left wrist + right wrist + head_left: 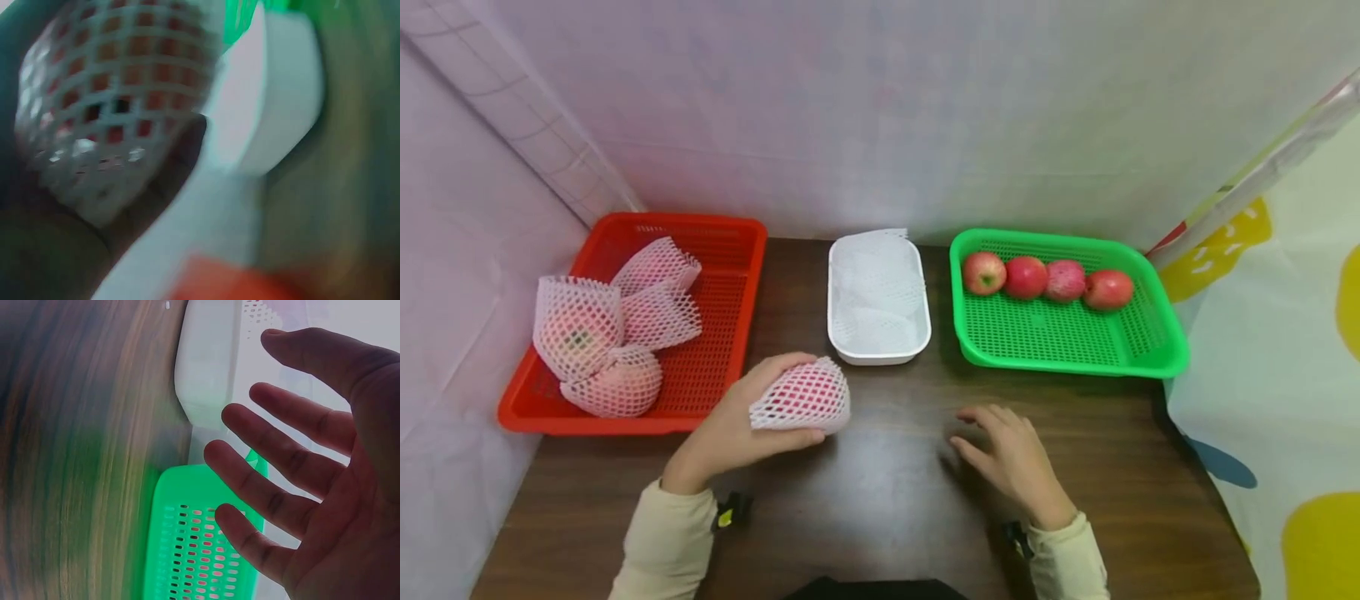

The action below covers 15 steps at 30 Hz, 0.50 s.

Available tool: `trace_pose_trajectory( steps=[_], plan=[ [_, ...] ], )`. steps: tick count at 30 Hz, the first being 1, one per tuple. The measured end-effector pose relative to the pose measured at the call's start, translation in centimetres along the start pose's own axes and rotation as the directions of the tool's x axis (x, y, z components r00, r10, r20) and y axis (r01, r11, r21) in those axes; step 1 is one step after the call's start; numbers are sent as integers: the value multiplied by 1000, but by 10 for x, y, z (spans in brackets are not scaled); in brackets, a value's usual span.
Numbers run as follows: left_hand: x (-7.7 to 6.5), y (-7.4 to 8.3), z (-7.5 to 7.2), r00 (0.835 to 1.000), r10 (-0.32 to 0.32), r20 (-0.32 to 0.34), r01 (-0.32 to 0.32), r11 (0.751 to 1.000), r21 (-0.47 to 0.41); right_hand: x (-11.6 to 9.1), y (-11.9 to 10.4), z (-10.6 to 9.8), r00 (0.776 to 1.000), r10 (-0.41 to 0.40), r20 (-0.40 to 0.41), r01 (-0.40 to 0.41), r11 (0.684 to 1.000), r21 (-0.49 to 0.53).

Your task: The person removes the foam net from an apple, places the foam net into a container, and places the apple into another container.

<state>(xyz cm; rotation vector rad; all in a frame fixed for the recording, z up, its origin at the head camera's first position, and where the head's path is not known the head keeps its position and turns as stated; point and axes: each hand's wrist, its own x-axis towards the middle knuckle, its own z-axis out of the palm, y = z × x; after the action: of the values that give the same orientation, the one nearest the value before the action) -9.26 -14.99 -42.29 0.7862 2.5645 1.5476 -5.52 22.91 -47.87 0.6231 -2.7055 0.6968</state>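
An apple in a white foam net sleeve [805, 395] is held in my left hand [741, 425], above the table in front of the white tray. The left wrist view shows the same netted apple [119, 81] close up and blurred, with fingers around it. My right hand [1011, 454] hovers over the table at the right, fingers relaxed and apart, holding nothing. In the right wrist view that hand [312, 462] has its palm and spread fingers bare. Several netted apples [580, 337] lie in the red basket [711, 367] at the left.
A white tray [880, 358] with white foam nets [880, 279] inside stands at the back middle. To its right, a green basket [1045, 337] holds a row of several bare red apples [1026, 277]. White sheets [880, 125] hang behind and beside the dark wooden table [880, 517].
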Motion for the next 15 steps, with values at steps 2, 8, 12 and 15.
trace_pose_trajectory(
  steps=[2,8,12,15],
  plan=[
    [0,-9,16,1000,-19,-18,16,988,-153,0,0,1,1000,4,8,-4,1000,5],
    [-1,-26,43,999,-38,13,41,942,-333,-1,-1,1,1000,11,22,-12,1000,25],
    [0,-33,52,998,-33,45,47,935,-350,-1,-1,1,1000,-3,11,2,998,69],
    [1,-37,58,997,-33,70,56,932,-358,2,-3,6,1000,-18,19,15,989,146]
  ],
)
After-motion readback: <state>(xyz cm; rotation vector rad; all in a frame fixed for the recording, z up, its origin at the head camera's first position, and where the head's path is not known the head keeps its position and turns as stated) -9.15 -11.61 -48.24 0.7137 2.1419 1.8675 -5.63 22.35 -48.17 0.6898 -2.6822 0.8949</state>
